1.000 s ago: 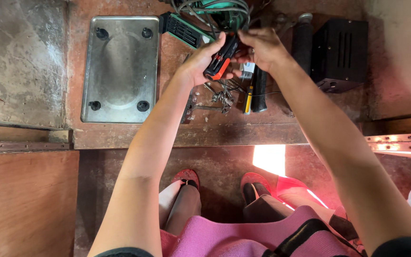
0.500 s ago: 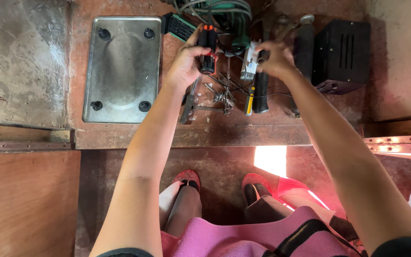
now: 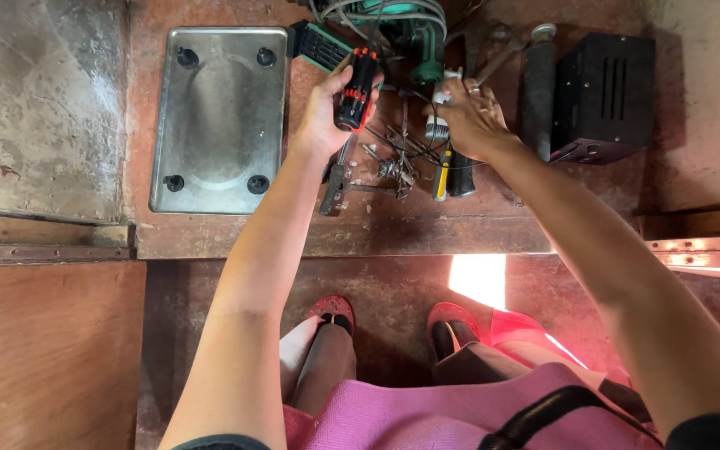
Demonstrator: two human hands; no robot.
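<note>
My left hand (image 3: 327, 112) grips a black and red multi-bit screwdriver handle (image 3: 357, 90), held upright above the reddish step. My right hand (image 3: 470, 118) is closed around a small white and grey part (image 3: 437, 112), just right of the handle. Under both hands lie loose metal tools and screws (image 3: 393, 158), a yellow and black screwdriver (image 3: 442, 173) and a dark metal tool (image 3: 333, 179). A green power tool with coiled cables (image 3: 410, 21) sits behind the hands.
A steel plate with black feet (image 3: 220, 117) lies to the left. A black box (image 3: 606, 96) and a dark cylinder (image 3: 537, 87) stand at the right. My feet in red shoes (image 3: 335, 312) rest on the lower floor, pink skirt below.
The hands were together on the screwdriver handle a second ago. They have parted: the left hand keeps the handle and moved left, the right hand moved right with the small part.
</note>
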